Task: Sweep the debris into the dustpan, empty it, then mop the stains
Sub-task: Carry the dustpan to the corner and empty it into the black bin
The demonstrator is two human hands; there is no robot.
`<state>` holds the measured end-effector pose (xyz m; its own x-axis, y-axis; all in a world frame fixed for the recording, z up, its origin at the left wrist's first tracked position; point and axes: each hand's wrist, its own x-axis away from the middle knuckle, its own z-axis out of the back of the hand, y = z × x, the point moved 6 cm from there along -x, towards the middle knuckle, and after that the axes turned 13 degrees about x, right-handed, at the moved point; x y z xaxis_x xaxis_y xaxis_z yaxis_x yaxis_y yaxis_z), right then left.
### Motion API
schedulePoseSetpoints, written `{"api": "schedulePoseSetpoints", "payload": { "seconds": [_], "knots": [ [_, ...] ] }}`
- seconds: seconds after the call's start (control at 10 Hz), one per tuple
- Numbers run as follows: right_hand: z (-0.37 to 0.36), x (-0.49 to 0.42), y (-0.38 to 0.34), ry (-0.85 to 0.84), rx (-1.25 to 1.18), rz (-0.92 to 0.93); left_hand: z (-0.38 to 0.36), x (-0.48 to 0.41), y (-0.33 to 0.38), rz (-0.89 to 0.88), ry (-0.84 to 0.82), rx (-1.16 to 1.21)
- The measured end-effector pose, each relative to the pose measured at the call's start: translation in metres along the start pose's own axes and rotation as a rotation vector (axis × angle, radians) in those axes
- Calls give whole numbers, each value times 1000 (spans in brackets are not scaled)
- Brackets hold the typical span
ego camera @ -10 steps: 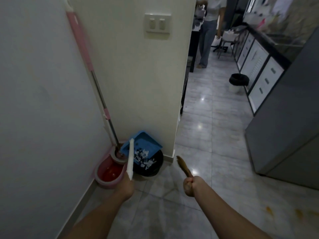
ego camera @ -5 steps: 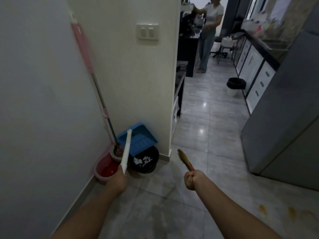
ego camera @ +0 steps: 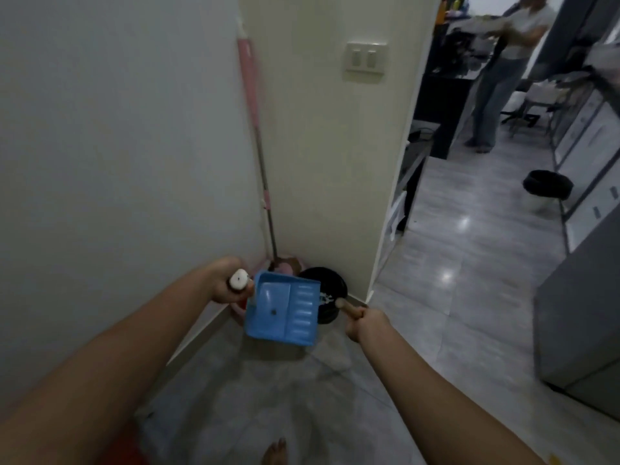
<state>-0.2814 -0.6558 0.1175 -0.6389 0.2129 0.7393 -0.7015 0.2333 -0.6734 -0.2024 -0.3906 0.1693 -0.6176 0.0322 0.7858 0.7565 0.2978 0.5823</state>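
Note:
My left hand (ego camera: 226, 284) grips the white handle (ego camera: 238, 280) of the blue dustpan (ego camera: 281, 309), which hangs in front of the black bin (ego camera: 330, 298) in the corner. White debris (ego camera: 326, 299) shows inside the bin past the pan's right edge. The pan's inside looks bare except for one dark speck. My right hand (ego camera: 364, 322) is closed on the brown broom handle (ego camera: 347, 306), whose end points toward the bin. A pink mop (ego camera: 256, 135) leans in the corner with its head in a pink bucket (ego camera: 285, 264) behind the dustpan.
Walls close in on the left and straight ahead. A passage opens to the right, with a second black bin (ego camera: 547, 187), white cabinets (ego camera: 590, 156), a grey appliance (ego camera: 583, 323) and a person (ego camera: 503, 72) standing far down it. My bare toe (ego camera: 275, 453) shows at the bottom.
The dustpan has swung back from its tipped position over the bin and now hangs lower, showing its inside. My view has dropped and turned left toward the corner.

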Motion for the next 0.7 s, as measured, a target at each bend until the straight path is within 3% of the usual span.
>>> {"api": "schedulePoseSetpoints", "payload": {
  "seconds": [0.1,0.2,0.3,0.4,0.5,0.6,0.7],
  "knots": [
    [-15,3,-4,44,102,70,20,13,6,32,27,31],
    [-69,10,9,144,-352,-199,67,16,-5,109,95,9],
    [-81,-5,15,156,-447,-186,90,12,-11,143,110,52],
    [-109,-24,25,37,-37,-129,122,-12,-10,144,153,116],
    [-135,-30,33,-32,-36,-168,139,-33,-1,153,172,93],
    [-204,-62,30,65,-945,-471,162,-70,21,191,184,29],
    [-235,-83,27,-4,-989,-467,180,-98,36,207,192,5]
  ]
}}
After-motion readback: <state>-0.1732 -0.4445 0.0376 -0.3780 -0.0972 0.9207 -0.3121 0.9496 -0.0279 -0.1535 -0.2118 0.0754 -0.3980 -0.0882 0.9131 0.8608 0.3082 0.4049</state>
